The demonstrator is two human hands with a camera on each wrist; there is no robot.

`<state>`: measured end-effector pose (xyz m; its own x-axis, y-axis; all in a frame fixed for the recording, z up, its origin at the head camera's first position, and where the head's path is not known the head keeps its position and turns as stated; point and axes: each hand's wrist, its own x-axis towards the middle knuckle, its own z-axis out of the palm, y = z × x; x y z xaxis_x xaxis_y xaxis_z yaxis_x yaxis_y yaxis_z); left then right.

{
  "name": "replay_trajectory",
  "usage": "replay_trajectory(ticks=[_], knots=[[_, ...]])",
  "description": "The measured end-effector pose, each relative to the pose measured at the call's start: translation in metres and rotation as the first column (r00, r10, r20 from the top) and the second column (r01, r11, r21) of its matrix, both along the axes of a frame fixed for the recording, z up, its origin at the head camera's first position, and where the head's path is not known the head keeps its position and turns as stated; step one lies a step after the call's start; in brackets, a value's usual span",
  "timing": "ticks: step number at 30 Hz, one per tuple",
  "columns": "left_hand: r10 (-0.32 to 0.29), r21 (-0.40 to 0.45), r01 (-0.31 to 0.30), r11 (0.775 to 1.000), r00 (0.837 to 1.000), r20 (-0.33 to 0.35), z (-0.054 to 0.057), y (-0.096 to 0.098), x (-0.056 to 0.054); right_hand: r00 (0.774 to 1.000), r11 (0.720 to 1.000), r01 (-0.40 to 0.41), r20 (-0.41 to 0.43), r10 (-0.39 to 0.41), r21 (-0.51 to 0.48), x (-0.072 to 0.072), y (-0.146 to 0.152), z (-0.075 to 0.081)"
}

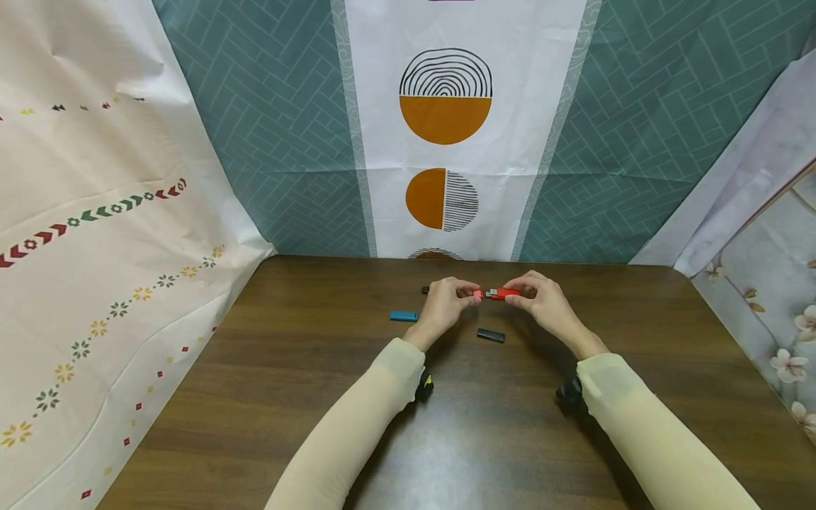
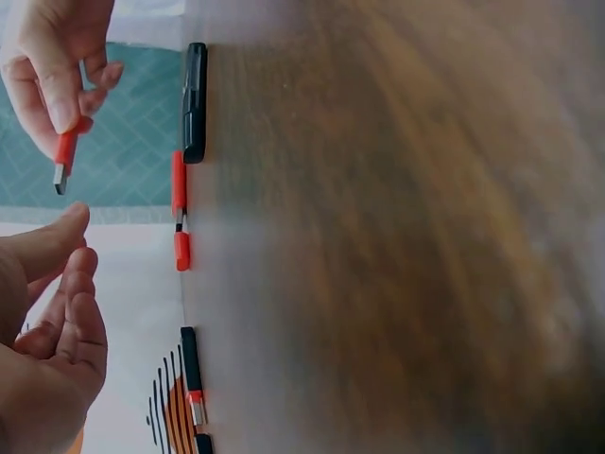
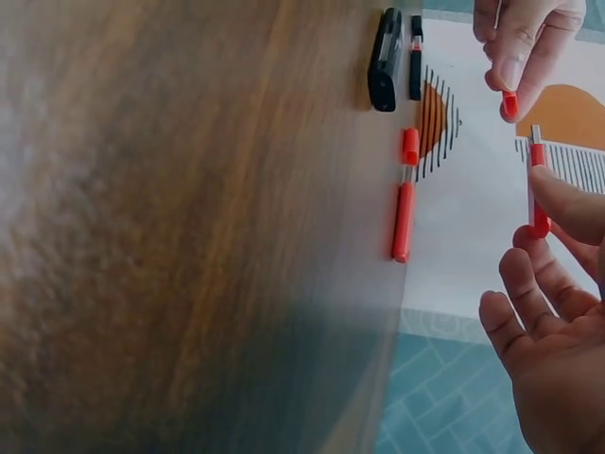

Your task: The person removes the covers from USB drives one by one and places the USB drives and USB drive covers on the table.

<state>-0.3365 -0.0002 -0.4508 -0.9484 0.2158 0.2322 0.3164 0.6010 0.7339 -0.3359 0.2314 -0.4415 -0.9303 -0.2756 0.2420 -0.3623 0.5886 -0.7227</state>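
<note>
My left hand (image 1: 444, 306) pinches a small red cap (image 3: 509, 105) between thumb and fingertips. Facing it, my right hand (image 1: 547, 304) grips a red USB flash drive (image 1: 506, 293) by its body. The drive's bare metal plug points at the cap, with a small gap between them. Both hands are raised over the table. In the left wrist view the cap is hidden behind the left fingers. Beyond the hands, a second red flash drive (image 3: 403, 222) lies on the table, its cap (image 3: 410, 147) set just off the plug.
A black flash drive (image 1: 491, 335) lies on the brown table (image 1: 268, 397), nearer than the hands. A blue flash drive (image 1: 404, 316) is left of the left hand. Farther back lies a black stick with a red band (image 3: 416, 61). Patterned cloths (image 1: 287, 127) hang around the table.
</note>
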Motion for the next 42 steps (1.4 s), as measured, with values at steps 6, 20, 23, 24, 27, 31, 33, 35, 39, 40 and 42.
replay_trajectory(ticks=[6,20,23,24,27,31,33,35,39,40,42], knots=[[-0.013,-0.004,0.013,1.000,0.998,0.058,-0.002,0.004,-0.007,0.999,1.000,0.010,0.033,-0.010,0.023,-0.007,-0.001,-0.004],[0.015,-0.092,-0.002,0.996,0.989,0.145,-0.007,0.011,-0.015,0.999,0.996,-0.009,0.053,0.004,0.092,-0.017,-0.002,-0.009],[0.023,-0.093,-0.010,0.996,0.990,0.141,-0.007,0.011,-0.015,0.999,0.995,-0.003,0.052,-0.002,0.095,-0.018,-0.003,-0.010],[0.024,-0.093,-0.011,0.996,0.990,0.142,-0.007,0.011,-0.015,0.999,0.995,-0.002,0.053,-0.003,0.097,-0.018,-0.003,-0.011],[0.025,-0.101,-0.010,0.995,0.989,0.148,-0.007,0.011,-0.016,0.998,0.994,0.002,0.057,-0.008,0.105,-0.019,-0.003,-0.013],[0.033,-0.124,-0.011,0.992,0.984,0.175,-0.007,0.012,-0.018,0.997,0.994,-0.003,0.077,-0.006,0.110,-0.020,-0.003,-0.015],[0.039,-0.132,-0.014,0.991,0.980,0.194,-0.006,0.012,-0.018,0.996,0.994,-0.005,0.089,-0.005,0.111,-0.020,-0.004,-0.016],[0.048,-0.133,-0.019,0.991,0.975,0.217,-0.005,0.012,-0.018,0.995,0.993,-0.006,0.098,-0.005,0.115,-0.021,-0.005,-0.017],[0.054,-0.125,-0.024,0.992,0.969,0.242,-0.006,0.011,-0.017,0.994,0.992,-0.014,0.106,0.001,0.123,-0.022,-0.006,-0.018],[0.055,-0.127,-0.024,0.992,0.968,0.245,-0.007,0.011,-0.017,0.994,0.992,-0.015,0.107,0.002,0.123,-0.022,-0.007,-0.018],[0.055,-0.133,-0.023,0.991,0.968,0.244,-0.007,0.012,-0.018,0.994,0.992,-0.016,0.106,0.002,0.126,-0.022,-0.007,-0.019]])
